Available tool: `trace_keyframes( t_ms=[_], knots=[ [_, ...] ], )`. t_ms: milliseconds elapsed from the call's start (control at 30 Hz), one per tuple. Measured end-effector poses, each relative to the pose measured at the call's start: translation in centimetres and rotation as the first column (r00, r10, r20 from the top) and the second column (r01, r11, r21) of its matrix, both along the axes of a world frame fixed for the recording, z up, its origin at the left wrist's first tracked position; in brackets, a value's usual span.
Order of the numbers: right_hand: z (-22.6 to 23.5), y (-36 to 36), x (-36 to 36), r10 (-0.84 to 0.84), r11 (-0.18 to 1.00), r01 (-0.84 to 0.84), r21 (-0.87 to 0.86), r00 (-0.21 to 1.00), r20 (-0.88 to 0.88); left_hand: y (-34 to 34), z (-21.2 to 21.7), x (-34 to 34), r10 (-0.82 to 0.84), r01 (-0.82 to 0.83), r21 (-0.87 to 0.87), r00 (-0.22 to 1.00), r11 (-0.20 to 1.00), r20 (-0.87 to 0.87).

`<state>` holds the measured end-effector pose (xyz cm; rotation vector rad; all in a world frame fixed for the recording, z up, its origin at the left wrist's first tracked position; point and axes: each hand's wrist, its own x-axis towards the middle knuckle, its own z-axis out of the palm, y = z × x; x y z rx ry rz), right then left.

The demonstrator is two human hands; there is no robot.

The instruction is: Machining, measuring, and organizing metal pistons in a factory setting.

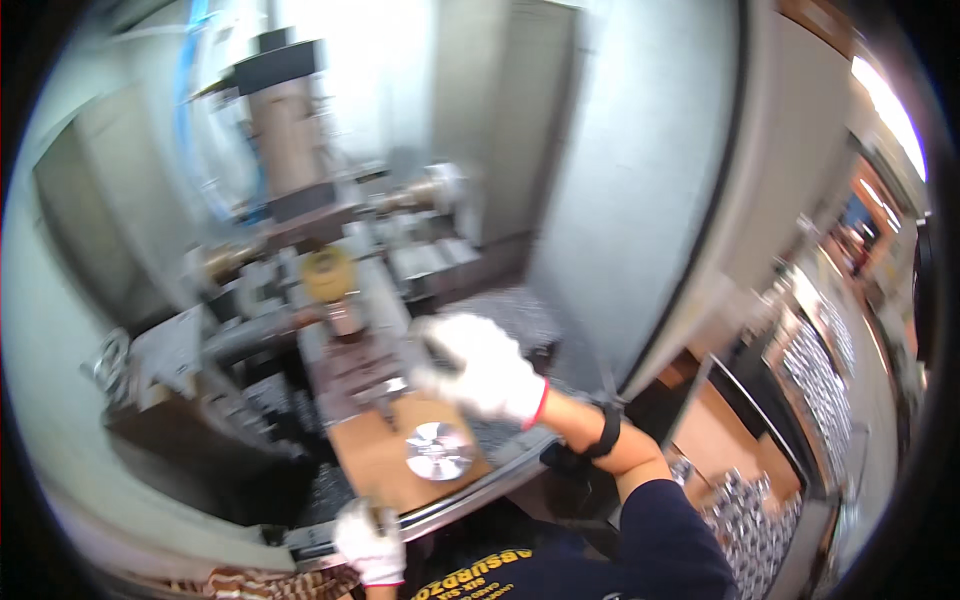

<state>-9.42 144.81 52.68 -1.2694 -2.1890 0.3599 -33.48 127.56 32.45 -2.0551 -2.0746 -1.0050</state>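
I look into an open machine enclosure. My right hand (478, 366), in a white glove, reaches in over the machine bed and seems closed on a dark tool or handle; blur hides the exact grip. Just below it a shiny round metal disc (439, 451) lies on a brown board (372, 458). My left hand (369, 541), also gloved in white, grips the metal front rail (470, 500) of the machine at the lower edge. A yellow round part (328, 273) sits on a fixture farther in.
A vertical spindle column (286, 130) stands at the back of the enclosure. The grey sliding door (640, 180) is to the right. Trays of several small metal parts (755, 515) lie at the lower right, beside shelving (815, 360).
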Motion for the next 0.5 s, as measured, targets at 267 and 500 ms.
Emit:
trace_keyframes(
  t_ms=[267, 500],
  knots=[
    [-10.8, -16.6, 25.4, -0.761, 0.644, 0.760, -0.085, 0.626, -0.170, 1.0, 2.2, 2.1, 0.025, 0.055, -0.367, 0.978, 0.928, 0.208],
    [3.2, -8.8, 45.3, -0.293, 0.309, 0.945, 0.112, 0.207, -0.933, 4.7, 3.0, 10.6, 0.002, 0.085, -0.186, 0.905, 0.979, 0.425]
  ],
)
